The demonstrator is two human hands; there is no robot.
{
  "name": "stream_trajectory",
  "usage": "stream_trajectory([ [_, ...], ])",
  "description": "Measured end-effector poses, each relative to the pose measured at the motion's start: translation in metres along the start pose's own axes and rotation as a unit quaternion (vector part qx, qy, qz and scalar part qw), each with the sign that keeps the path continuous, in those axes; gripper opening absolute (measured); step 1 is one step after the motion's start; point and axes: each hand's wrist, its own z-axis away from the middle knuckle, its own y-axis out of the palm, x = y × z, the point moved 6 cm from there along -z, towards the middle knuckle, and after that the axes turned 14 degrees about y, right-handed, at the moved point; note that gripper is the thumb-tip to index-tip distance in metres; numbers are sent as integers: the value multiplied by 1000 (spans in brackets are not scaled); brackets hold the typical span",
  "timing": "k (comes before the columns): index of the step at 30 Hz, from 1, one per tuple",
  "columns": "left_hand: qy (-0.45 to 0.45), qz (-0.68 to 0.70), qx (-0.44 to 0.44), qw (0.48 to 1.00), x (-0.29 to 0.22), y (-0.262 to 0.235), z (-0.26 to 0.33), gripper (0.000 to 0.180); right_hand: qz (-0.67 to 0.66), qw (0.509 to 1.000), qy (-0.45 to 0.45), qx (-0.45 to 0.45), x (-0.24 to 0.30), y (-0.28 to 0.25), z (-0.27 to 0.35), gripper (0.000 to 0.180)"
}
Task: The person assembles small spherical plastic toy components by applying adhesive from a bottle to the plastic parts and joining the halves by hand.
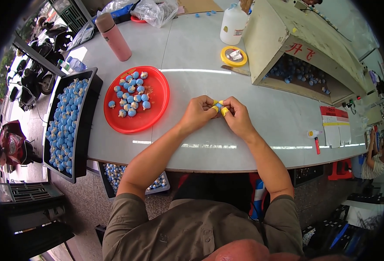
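Note:
My left hand and my right hand meet over the middle of the table, with yellow covers on several fingertips. Between them they pinch a small blue piece, mostly hidden by the fingers. Left of my hands, a round red plate holds several small blue balls with pale, pointed bits. Beyond the plate, at the table's left edge, a black tray is filled with many more of these blue balls.
A beige metal cabinet with blue pieces inside stands at back right. Near it are a white bottle, a yellow tape roll and a flat blade. A pink flask stands back left. A glue bottle lies right.

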Motion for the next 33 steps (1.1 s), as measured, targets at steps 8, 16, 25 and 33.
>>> stream_trajectory([
  [8,0,6,7,1000,0,0,0,22,5,1000,-3,-4,6,-1,1,11],
  [16,-14,20,3,1000,0,1,0,24,18,1000,3,-4,5,-2,0,11],
  [25,-14,17,6,1000,1,1,0,24,13,1000,3,-6,7,-2,1,10],
  [33,-12,17,7,1000,1,2,0,24,28,999,32,14,7,-1,2,9],
])
